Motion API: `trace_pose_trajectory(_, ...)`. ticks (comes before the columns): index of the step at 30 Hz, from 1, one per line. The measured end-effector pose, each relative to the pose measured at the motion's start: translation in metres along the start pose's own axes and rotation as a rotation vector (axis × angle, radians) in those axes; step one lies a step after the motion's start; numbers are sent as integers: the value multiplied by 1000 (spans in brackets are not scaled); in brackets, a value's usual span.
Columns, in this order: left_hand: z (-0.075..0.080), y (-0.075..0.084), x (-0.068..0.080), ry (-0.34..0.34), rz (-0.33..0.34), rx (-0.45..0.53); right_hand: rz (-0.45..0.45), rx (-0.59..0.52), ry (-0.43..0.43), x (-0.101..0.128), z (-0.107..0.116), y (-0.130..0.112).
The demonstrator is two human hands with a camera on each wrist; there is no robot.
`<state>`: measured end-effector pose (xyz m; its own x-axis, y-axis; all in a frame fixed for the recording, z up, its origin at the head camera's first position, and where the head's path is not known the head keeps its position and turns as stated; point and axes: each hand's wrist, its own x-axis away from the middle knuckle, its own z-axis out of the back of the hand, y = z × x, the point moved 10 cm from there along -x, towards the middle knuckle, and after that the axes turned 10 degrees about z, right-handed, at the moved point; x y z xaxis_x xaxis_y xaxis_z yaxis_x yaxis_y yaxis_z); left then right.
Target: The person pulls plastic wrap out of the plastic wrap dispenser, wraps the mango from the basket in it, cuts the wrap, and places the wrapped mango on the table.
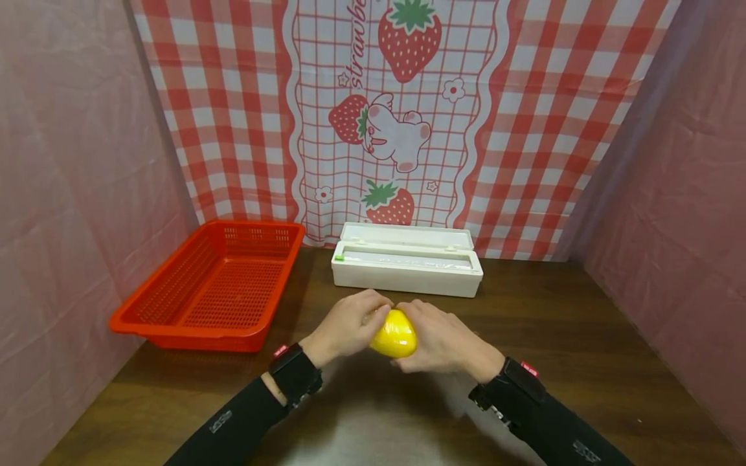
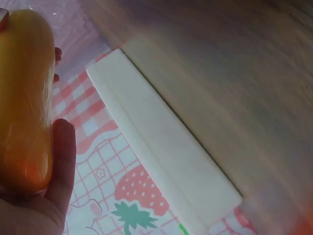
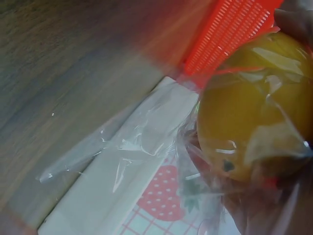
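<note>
Dark wood-grain table (image 1: 583,336), walled by pink cloth at both sides and a red-and-white checked strawberry backdrop (image 1: 396,116) at the rear. On my head view an orange-red perforated basket (image 1: 215,285) sits at rear left, and a white dispenser box (image 1: 406,265) with its lid raised lies just beside it, against the backdrop. The yellow fruit (image 1: 395,334), smooth and glossy, lemon-like in shape, is held above the table centre, in front of the box, between both hands. Left hand (image 1: 346,327) curls around its left side; right hand (image 1: 443,340) cups it from the right, fingers wrapped over it. I note from the right wrist view what the head view barely shows: clear plastic film (image 3: 146,147), creased and shiny, clings over the fruit and trails loose toward the box. Left wrist view shows a thumb (image 2: 61,161) pressed to the fruit's skin; no film discernible there.
</note>
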<state>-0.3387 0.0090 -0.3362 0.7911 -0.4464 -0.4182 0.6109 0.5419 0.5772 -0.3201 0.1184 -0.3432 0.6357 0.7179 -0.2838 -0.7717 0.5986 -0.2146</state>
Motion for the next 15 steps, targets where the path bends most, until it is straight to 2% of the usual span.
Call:
trace_pose_trajectory(6,-13,6,2,-136,-67,-93,32,23,-16,2,-2,0)
trace_pose_trajectory(11,-26,2,6,-280,-39,-130,37,25,-31,4,-4,1)
trace_pose_trajectory(15,-31,2,8,-348,-43,-149,49,27,-37,4,-7,1)
